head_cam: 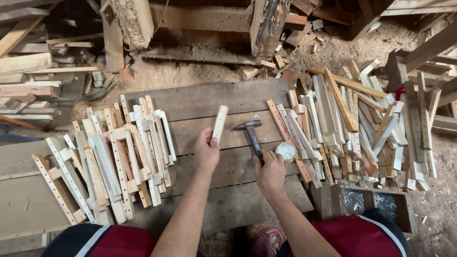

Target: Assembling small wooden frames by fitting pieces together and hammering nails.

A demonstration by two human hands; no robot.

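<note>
My left hand (206,151) grips the lower end of a short pale wooden slat (219,123), held upright and tilted a little above a dark plank platform (204,100). My right hand (270,171) is closed on the handle of a hammer (251,131), whose metal head points left, just right of the slat. A small round white container (286,151) sits beside my right hand.
A heap of slats joined into L-shapes (114,157) lies at the left. A bigger heap of loose drilled slats (362,123) spreads at the right. A box of nails (376,202) stands at lower right. Timber offcuts and sawdust surround the platform.
</note>
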